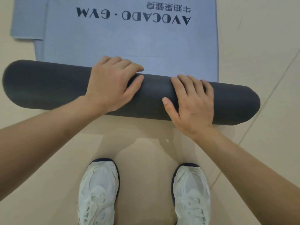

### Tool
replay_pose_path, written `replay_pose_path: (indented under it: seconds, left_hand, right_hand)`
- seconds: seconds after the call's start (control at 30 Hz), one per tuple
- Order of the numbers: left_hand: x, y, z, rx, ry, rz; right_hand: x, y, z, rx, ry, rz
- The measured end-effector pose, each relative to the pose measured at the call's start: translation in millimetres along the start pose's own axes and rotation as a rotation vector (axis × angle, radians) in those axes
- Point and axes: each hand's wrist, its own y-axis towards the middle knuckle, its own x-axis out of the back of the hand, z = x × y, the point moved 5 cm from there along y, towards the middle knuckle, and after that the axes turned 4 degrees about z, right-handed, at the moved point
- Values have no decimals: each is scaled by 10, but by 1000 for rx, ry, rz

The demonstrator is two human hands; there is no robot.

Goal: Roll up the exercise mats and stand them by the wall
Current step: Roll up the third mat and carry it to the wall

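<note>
- Your left hand (112, 85) and right hand (193, 103) sit palm-down on the dark grey rolled foam mat (48, 85), fingers (183, 80) spread and gripping nothing, so it pushes evenly
- It's on the beige tiled floor (259, 46), with a blue-grey printed stretch (129, 43) ahead left to roll

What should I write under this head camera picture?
Left hand and right hand press a dark mat roll; flat blue mat beyond.

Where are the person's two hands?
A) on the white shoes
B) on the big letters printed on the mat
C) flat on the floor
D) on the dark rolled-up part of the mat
D: the left hand and the right hand both rest on top of the dark roll of the mat, away from the printed letters and the white sneakers.
</note>
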Motion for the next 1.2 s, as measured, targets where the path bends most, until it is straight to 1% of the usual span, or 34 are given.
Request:
replay_pose_path:
  seconds: [0.03, 0.07, 0.13, 0.2, 0.27, 0.33, 0.37, 0.43, 0.53, 0.6, 0.73, 0.83, 0.93, 1.03, 1.1, 1.2]
  left_hand:
    - [54, -58, -22, -19, 21, -92]
    - [73, -137, -53, -23, 37, -146]
    - [48, -312, -128, -3, 37, -181]
    - [-37, -464, -156, 8, 45, -152]
    - [-159, -520, -103, 10, 115, -53]
    - [-257, -479, -5, -8, 184, 44]
    - [-281, -427, 37, -19, 202, 74]
    - [-287, -296, 97, -22, 211, 100]
    - [-275, -114, 172, -14, 198, 110]
    - [-275, 17, 228, -20, 192, 118]
    - [-253, 334, 331, -9, 171, 178]
    - [-244, 548, 419, 3, 134, 245]
    - [-242, 741, 529, 34, 75, 333]
    - [-260, 837, 564, 34, 69, 385]
    - [-252, 852, 575, 36, 68, 364]
    - [-140, 839, 493, -2, 85, 194]
  right_hand:
    - [1, 71, -26, -1, 0, 23]
    - [6, 146, -54, -3, 5, 51]
    - [16, 303, -102, -10, 26, 115]
    - [0, 466, -134, -13, 44, 197]
    - [-27, 625, -193, -17, 69, 267]
    - [-35, 763, -264, -17, 152, 309]
    - [-30, 817, -295, -11, 212, 311]
    - [13, 874, -338, 24, 293, 251]
    - [83, 825, -411, 55, 252, 127]
    - [94, 775, -445, 73, 172, 125]
    - [-4, 774, -485, 67, 45, 278]
    - [-89, 938, -546, 75, -23, 457]
    - [-110, 1120, -636, 126, -44, 627]
    - [-103, 1185, -650, 172, -55, 653]
    - [-97, 1221, -650, 172, -21, 629]
    - [-57, 1346, -671, 115, 96, 655]
